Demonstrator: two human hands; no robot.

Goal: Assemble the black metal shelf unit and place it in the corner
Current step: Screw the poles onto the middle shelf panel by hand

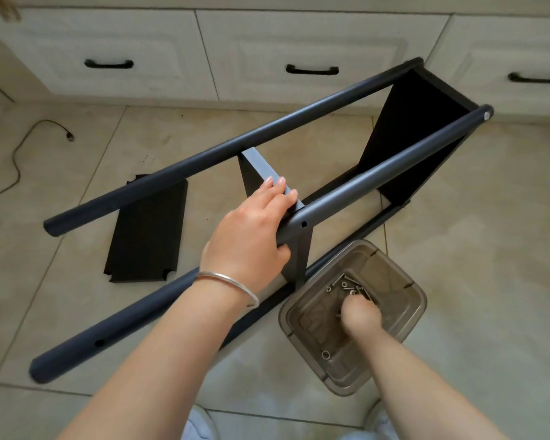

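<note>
Shelf frame [267,134] lies on its side on the floor — your left hand [254,227] grips the middle shelf panel [269,176], fingers curled over its edge. Keep it aligned with the empty post hole [304,224]. Right hand [361,315] is curled in the screw tray [407,300] — whether it has one, can't tell.

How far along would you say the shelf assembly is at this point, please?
Partly done. The frame lies on its side on the floor with an end shelf panel set between the poles. In hand: the left hand steadies the middle shelf panel at the near pole, while the right hand reaches among the screws in the plastic container. Left: a loose shelf panel, then the corner.
</note>
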